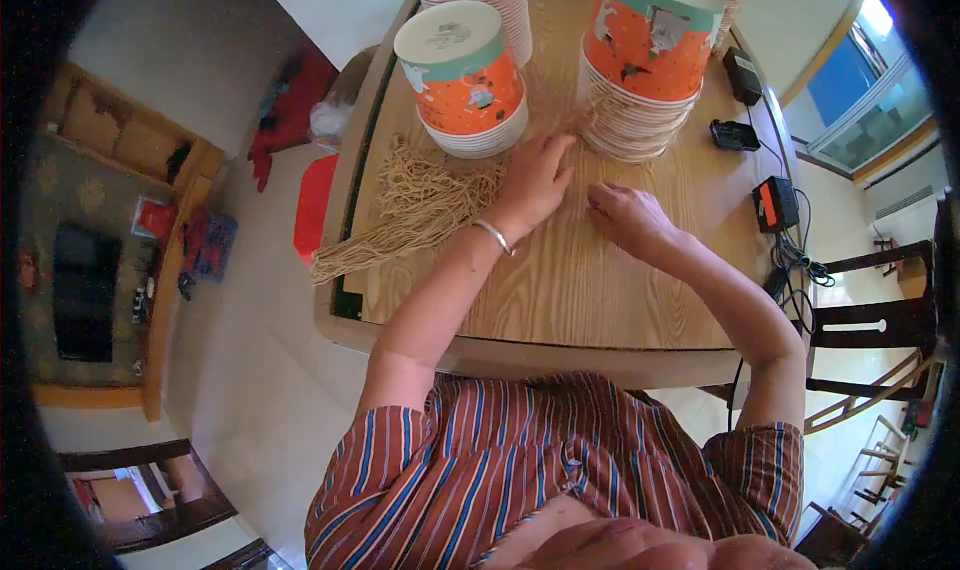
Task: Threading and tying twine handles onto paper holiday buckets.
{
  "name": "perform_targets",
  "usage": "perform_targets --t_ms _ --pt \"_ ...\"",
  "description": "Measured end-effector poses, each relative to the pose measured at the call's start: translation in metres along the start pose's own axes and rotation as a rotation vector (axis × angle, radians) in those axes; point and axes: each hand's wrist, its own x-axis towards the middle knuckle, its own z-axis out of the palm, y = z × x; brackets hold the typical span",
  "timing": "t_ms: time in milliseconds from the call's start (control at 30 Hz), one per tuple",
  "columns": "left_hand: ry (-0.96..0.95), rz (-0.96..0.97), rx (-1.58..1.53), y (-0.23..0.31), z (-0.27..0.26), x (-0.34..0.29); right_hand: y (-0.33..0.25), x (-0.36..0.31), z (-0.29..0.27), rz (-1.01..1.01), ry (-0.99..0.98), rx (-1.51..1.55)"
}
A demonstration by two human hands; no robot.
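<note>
The tall cup stack (650, 55) stands upside down at the upper right of centre, orange and green above many pale rims. Near its lower rims is the left hand (540, 182), fingers drawn together; below it the right hand (632, 220) curls its fingers inward. Blur hides the fingertips, so I cannot tell whether either pinches a strand. Left of centre, a tan string bundle (400, 232) lies below a shorter cup stack (468, 90). Everything rests on the wood-grained table (540, 300).
</note>
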Motion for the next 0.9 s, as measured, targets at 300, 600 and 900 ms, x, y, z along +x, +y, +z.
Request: perform_targets --t_ms 300,600,900 --pt "0.267 0.186 0.132 0.027 -0.092 0.018 -0.006 0.008 0.024 -0.149 0.226 0.067" --pt "0.129 0.062 0.629 -0.015 -0.158 0.109 -0.032 0.061 0.043 -0.128 0.445 0.113" --pt "-0.289 -0.243 0.701 -0.046 -0.154 0.149 -0.038 0.1 0.067 -0.04 0.443 0.122"
